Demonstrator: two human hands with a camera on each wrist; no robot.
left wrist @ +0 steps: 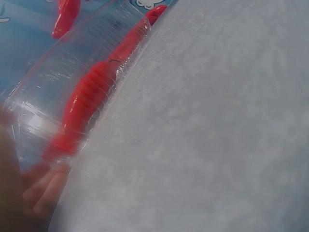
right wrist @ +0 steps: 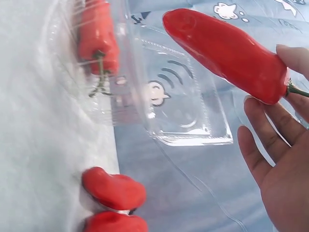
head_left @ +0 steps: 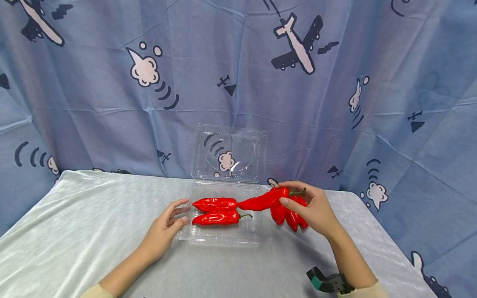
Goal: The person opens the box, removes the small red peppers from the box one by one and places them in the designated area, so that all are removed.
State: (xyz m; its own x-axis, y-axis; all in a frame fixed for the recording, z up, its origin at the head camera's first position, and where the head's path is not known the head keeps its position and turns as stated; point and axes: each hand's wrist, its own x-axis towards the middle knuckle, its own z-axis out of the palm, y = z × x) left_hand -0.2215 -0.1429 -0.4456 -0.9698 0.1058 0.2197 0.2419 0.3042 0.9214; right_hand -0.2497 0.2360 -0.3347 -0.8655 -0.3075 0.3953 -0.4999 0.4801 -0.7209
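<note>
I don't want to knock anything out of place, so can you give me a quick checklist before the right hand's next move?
1. Grip: right hand pinches the long glossy red pepper near its green stem: ok.
2. Lid: the lid of the clear plastic hinged container stands open: ok.
3. Support: left hand is at the container's left edge: ok.
4. Alignment: held pepper wholly over the container: not ok, its stem end juts past the right edge.
5. Room beside the two glossy red peppers inside: cannot tell whether another fits.
6. Tip clear of the far pepper inside: cannot tell, they meet in the head view.
</note>
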